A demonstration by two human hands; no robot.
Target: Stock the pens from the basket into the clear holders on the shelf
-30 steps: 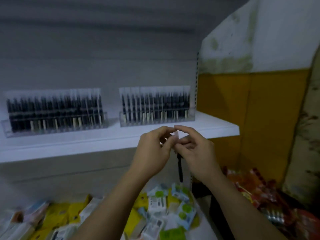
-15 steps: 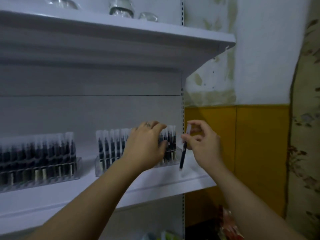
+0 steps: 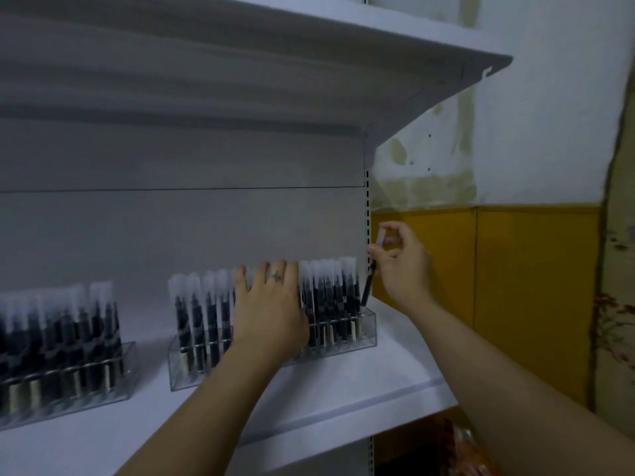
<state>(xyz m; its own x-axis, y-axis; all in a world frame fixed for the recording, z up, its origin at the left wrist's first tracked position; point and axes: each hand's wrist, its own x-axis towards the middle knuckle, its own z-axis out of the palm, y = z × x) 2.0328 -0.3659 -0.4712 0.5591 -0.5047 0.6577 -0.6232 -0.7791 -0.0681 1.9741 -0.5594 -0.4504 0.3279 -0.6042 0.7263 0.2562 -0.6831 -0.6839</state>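
Note:
Two clear holders stand on the white shelf (image 3: 343, 389), both packed with black pens in clear sleeves. My left hand (image 3: 271, 304) rests flat against the front of the pens in the right holder (image 3: 364, 334), fingers spread. My right hand (image 3: 402, 262) pinches a single black pen (image 3: 368, 286) near its clear top. The pen hangs tilted, its lower tip at the right end of that holder. The left holder (image 3: 68, 383) stands untouched at the far left. The basket is out of view.
Another white shelf (image 3: 378, 46) overhangs from above. To the right of the shelf's slotted upright (image 3: 367, 218) is a white and yellow wall (image 3: 515, 269). Red packaged goods (image 3: 460, 444) show below the shelf's right end.
My view has risen from the goods below to the pen shelf. Both hands moved apart: the left went onto the right holder's pens, the right carried the pen to the holder's right end.

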